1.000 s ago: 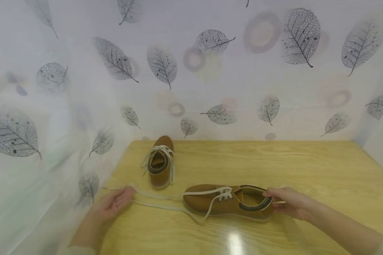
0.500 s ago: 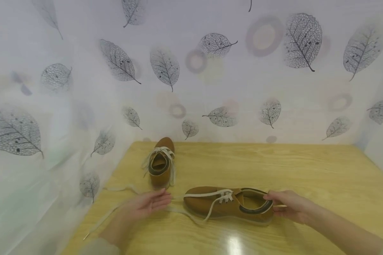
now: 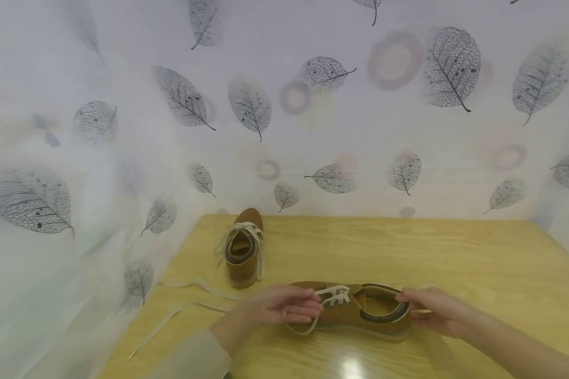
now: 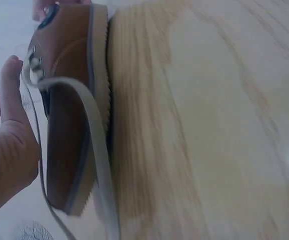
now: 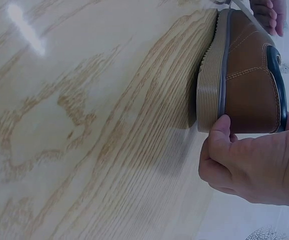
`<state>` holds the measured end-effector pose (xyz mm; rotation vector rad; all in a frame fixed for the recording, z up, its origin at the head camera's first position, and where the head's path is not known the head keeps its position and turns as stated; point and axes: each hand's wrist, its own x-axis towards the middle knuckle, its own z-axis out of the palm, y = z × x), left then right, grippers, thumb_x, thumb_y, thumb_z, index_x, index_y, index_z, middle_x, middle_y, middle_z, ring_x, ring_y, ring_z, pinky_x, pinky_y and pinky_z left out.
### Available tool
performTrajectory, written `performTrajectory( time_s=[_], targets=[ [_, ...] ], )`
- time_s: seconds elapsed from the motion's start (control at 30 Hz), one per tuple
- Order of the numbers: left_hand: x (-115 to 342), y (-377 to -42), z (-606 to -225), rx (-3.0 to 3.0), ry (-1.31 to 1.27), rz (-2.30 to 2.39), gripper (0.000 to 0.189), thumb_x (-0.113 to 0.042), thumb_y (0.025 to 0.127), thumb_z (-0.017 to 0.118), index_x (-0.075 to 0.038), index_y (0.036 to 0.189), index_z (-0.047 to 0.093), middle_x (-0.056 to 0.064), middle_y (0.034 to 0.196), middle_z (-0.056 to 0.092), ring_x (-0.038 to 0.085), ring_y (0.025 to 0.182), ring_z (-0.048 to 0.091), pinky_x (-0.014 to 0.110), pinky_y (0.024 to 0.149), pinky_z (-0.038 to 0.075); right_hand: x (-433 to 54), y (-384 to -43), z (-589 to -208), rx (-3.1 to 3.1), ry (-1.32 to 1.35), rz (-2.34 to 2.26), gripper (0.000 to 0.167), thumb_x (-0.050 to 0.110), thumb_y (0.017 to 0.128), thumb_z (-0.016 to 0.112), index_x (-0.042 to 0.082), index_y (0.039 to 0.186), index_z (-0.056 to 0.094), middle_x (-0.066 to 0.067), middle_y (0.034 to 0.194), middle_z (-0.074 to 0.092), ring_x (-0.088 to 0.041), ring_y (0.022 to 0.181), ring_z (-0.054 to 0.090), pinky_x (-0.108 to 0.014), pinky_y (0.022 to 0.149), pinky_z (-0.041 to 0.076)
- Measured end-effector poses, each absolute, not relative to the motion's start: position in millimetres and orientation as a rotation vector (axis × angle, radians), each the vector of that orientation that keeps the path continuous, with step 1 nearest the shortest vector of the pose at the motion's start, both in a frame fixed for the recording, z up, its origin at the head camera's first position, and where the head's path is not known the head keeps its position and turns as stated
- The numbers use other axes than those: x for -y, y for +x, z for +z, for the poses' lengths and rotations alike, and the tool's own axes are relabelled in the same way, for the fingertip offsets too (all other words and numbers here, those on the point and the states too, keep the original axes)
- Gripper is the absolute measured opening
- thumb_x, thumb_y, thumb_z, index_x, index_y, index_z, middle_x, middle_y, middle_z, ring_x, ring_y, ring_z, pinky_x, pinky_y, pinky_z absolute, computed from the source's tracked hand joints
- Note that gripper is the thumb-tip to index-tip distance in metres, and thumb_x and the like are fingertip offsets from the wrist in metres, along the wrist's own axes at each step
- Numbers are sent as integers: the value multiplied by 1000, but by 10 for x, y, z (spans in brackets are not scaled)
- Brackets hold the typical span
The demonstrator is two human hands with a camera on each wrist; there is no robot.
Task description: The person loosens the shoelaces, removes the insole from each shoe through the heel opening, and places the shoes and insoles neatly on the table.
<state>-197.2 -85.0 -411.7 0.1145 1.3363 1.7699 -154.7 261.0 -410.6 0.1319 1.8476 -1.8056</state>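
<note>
Head view: left hand [image 3: 277,306] hung over toe of brown shoe [image 3: 346,318], fingers loosely extended; could not tell whether it touched lace [image 3: 196,303]. Right hand [image 3: 438,311] gripped heel at collar. Shoe sat on wooden table [image 3: 455,258], toe pointing left; lace ends trailed left across tabletop. Second shoe [image 3: 243,272] stood farther back, left.

Left wrist view: left fingers reached straight beside lace, which looped past toe.

Right wrist view: right hand pinched heel, one fingertip just above sole; left fingers showed near toe end.
</note>
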Motion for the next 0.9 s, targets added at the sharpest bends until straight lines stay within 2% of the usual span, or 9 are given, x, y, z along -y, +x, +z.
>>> performTrajectory(
  time_s=[0.13, 0.3, 0.47, 0.67, 0.9],
  targets=[
    [615, -1975, -4068, -1343, 101, 1787, 25, -14, 96, 53, 3, 112, 63, 8, 91, 73, 12, 82, 70, 24, 77, 55, -2640, -1532, -4110, -1833, 122, -1810, 18, 17, 90, 55, 8, 90, 71, 0, 86, 45, -18, 88, 49, -27, 80, 50],
    [436, -1999, -4011, -1440, 131, 1763, 31, -14, 94, 55, 7, 117, 60, 17, 103, 70, 14, 83, 70, 29, 80, 55, -2647, -1535, -4114, -1819, 113, -1805, 16, 17, 89, 55, 10, 88, 69, 3, 81, 46, -18, 87, 49, -26, 80, 49],
    [357, -2029, -4005, -1534, 155, 1675, 27, -13, 93, 57, 5, 112, 64, 18, 102, 70, 16, 82, 70, 32, 80, 56, -2645, -1539, -4115, -1832, 102, -1795, 17, 17, 90, 55, 7, 91, 68, 0, 86, 47, -19, 90, 52, -27, 81, 50],
    [314, -2045, -4036, -1616, 168, 1667, 23, -11, 91, 59, 5, 107, 66, 21, 99, 70, 20, 81, 71, 36, 77, 57, -2609, -1582, -4087, -1880, 127, -1779, 14, 17, 87, 57, 7, 88, 66, -3, 91, 41, -17, 87, 48, -25, 78, 48],
    [261, -1980, -4078, -1701, 156, 1636, 20, -12, 88, 65, 5, 97, 70, 21, 88, 71, 14, 65, 70, 31, 67, 58, -2620, -1558, -4122, -1891, 99, -1777, 16, 16, 89, 56, 5, 91, 68, -2, 91, 42, -15, 88, 44, -27, 80, 48]
  ],
)
